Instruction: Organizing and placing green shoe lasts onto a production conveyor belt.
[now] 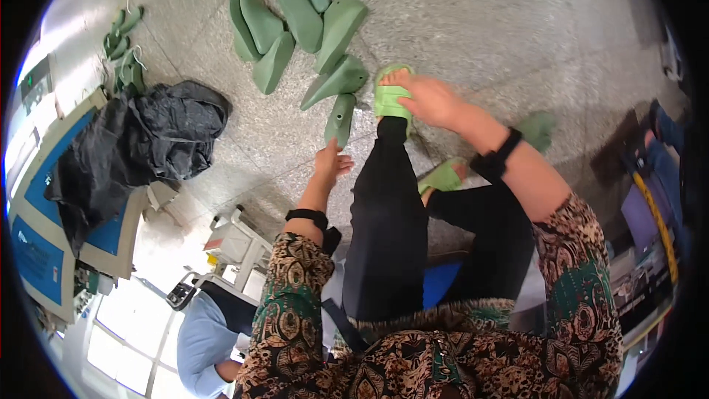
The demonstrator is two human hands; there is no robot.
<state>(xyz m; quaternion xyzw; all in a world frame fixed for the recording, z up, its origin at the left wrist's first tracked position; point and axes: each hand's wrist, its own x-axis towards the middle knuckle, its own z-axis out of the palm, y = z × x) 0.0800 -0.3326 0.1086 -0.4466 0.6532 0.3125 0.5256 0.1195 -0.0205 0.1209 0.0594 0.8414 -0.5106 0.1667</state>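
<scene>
Left hand [330, 162], fingers spread and holding nothing, reaches at a green plastic shoe last [340, 119] lying on the speckled floor [473, 37], its long axis running toward and away from the person. Right hand [430, 100] rests flat on a green slide sandal [390, 97], worn, toe pointing away.

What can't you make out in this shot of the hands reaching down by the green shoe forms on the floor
- Head view: the right hand covers part of the green sandal, so its grip is unclear.
- Head view: whether the left hand touches the nearest green shoe form cannot be told.
- Head view: the pile of shoe forms is cut off by the top edge.
- Head view: whatever lies under the dark cloth is hidden.
</scene>
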